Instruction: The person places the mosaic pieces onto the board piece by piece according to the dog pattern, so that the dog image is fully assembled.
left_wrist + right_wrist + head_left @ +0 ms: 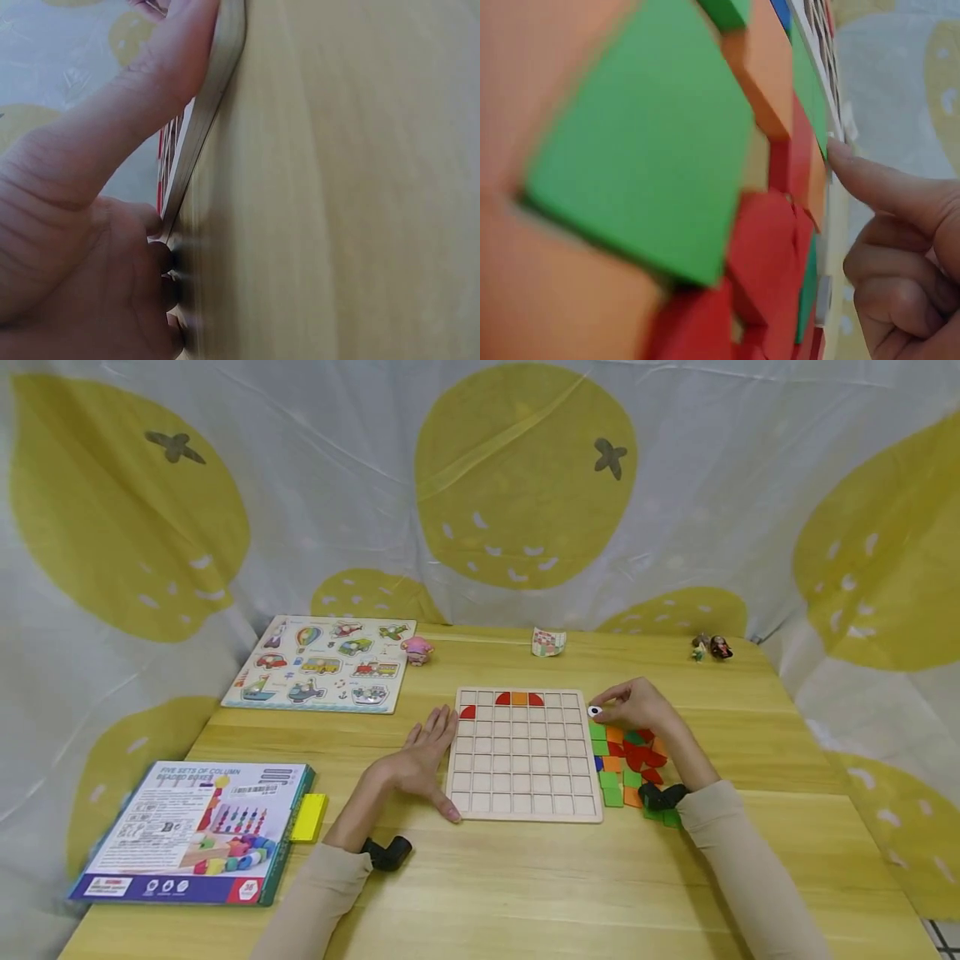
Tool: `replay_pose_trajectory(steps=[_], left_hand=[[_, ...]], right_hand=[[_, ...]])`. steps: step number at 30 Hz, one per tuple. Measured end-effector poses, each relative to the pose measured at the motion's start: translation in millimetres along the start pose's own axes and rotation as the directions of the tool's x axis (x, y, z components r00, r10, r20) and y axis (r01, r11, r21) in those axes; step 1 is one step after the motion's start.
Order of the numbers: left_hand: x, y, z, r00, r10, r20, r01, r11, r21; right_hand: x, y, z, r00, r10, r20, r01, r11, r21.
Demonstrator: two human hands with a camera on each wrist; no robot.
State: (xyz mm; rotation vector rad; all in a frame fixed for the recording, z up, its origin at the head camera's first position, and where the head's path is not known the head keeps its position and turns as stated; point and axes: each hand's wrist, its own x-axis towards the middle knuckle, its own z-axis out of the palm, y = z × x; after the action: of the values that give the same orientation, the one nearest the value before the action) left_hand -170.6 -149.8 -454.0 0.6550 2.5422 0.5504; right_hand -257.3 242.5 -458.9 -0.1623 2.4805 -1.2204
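A square wooden grid board [521,765] lies on the table, with red quarter-round pieces [467,712] and an orange square [519,698] set in its upper cells. My left hand [418,766] rests spread along the board's left side, its thumb at the near left corner. In the left wrist view, the thumb presses against the board's edge [199,139]. Past the board's right edge, my right hand [639,703] pinches a small white piece with a black dot [595,711] between thumb and forefinger. Under that wrist lie green squares [612,795], orange squares [632,797] and red rounded pieces [651,758].
A vehicle picture puzzle [318,664] lies at the back left beside a pink figurine [417,650]. A printed card [548,642] stands at the back, and small figurines [721,647] are at the back right. A bead-set box [195,831] and yellow block [308,818] sit at left.
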Motion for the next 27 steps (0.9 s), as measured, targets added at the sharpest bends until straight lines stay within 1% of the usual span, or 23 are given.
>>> replay_pose_trajectory(steps=[3,6,9,11,14,17,20,22,24,27], left_hand=[[0.2,-0.1,1.1,1.000,0.006,-0.002,-0.006,1.000,-0.006],[0.3,0.2,1.1,1.000,-0.001,0.004,0.001,1.000,-0.004],[0.6,0.3,0.6,1.000,-0.010,0.008,0.010,1.000,0.000],[0.8,-0.1,0.6,1.000,-0.012,0.006,0.012,1.000,0.002],[0.9,-0.2,0.9,1.000,-0.013,0.009,0.013,1.000,0.009],[0.3,0.4,0.8,1.000,-0.009,0.009,0.009,1.000,0.011],[-0.4,1.3,0.2,1.000,-0.010,0.008,0.010,1.000,0.009],[-0.6,1.0,-0.1,1.000,-0.010,0.003,0.010,1.000,0.007],[-0.6,0.9,-0.5,1.000,-0.011,0.004,0.011,1.000,0.013],[-0.1,-0.1,-0.5,1.000,-0.009,0.000,0.009,1.000,0.017]], right_hand=[[-0.3,1.0,-4.8,1.000,0.004,0.027,-0.005,1.000,0.029],[-3.4,-1.8,-6.4,0.998,0.050,0.031,-0.051,0.997,0.051],[-2.4,-4.7,-3.1,0.994,0.108,-0.015,-0.108,0.993,0.051],[-0.9,-5.9,-0.6,0.992,0.123,-0.040,-0.121,0.992,0.038],[0.6,-6.0,0.6,0.993,0.106,-0.045,-0.104,0.994,0.039],[-1.0,-6.7,-0.4,0.995,0.088,-0.046,-0.088,0.996,0.009],[-1.0,-7.3,0.4,0.991,0.111,-0.072,-0.110,0.994,0.010],[-0.2,-7.2,1.1,0.989,0.110,-0.095,-0.113,0.993,-0.019],[1.1,-6.5,1.5,0.989,0.098,-0.110,-0.102,0.994,-0.036],[2.3,-5.9,1.0,0.993,0.041,-0.112,-0.051,0.995,-0.089]])
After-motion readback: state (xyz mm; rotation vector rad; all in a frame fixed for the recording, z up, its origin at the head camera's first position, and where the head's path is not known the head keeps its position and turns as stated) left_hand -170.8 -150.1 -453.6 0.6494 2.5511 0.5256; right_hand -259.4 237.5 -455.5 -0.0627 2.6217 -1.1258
